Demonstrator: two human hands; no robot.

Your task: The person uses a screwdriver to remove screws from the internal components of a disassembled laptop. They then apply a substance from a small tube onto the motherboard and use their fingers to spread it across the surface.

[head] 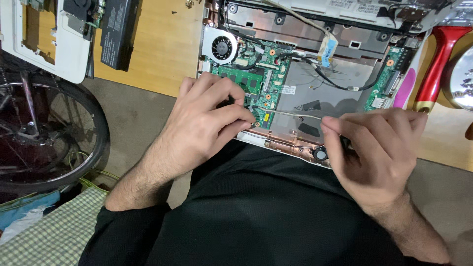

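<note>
An opened laptop (pixel 335 79) lies at the table's near edge, its green circuit board (pixel 256 74) and round cooling fan (pixel 222 48) exposed. My left hand (pixel 207 123) rests on the board's near left corner, fingertips pinching one end of a thin grey cable (pixel 295 115). My right hand (pixel 379 148) pinches the other end of that cable at the laptop's near edge. The cable runs nearly straight between both hands, just above the metal base. A flat ribbon cable (pixel 327 49) crosses the upper middle of the laptop.
A black battery pack (pixel 118 32) and a white laptop cover (pixel 59 44) lie on the wooden table (pixel 162 54) at the left. A red-handled tool (pixel 438 59) lies at the right. A bicycle wheel (pixel 49 133) stands at the left, beside checked cloth (pixel 54 231).
</note>
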